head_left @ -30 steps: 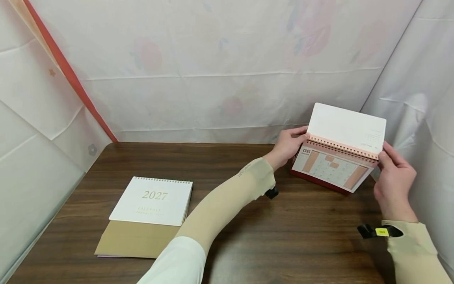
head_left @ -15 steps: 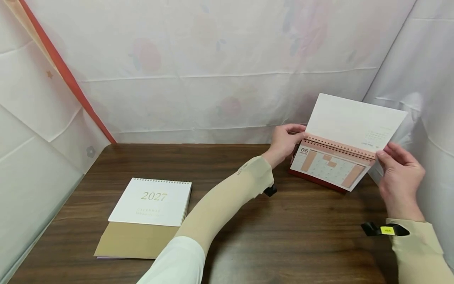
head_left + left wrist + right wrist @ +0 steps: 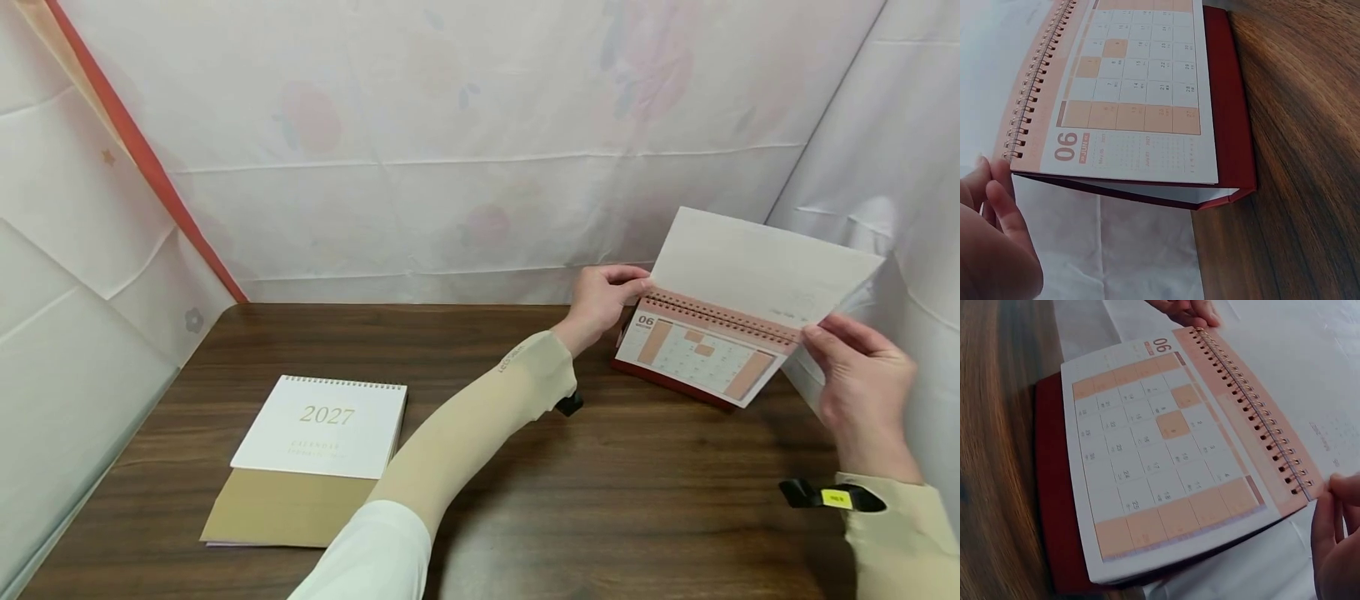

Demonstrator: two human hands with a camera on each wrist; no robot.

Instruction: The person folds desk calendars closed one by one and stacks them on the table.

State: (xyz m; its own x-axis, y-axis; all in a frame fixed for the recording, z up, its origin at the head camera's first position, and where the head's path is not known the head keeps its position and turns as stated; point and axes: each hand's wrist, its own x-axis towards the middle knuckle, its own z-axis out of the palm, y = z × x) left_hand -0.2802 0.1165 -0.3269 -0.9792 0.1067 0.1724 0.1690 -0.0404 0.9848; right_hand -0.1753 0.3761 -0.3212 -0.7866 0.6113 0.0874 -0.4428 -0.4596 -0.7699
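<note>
A spiral-bound desk calendar stands tilted at the table's back right, its page marked 06 facing me. Its dark red stand shows below the pages in the left wrist view. A mostly white page is raised above the spiral binding. My left hand pinches the calendar's top left corner by the binding. At the binding's right end, my right hand pinches the raised page's edge between thumb and fingers. How many sheets it holds is hidden.
A white 2027 desk calendar on a tan stand sits at the table's left, partly behind my left arm. White curtains border the wooden table at the back and both sides.
The raised page has spread rightward, its outer right corner now farther right. My right hand has moved right and slightly lower with it. My left hand stays at the binding's left end.
</note>
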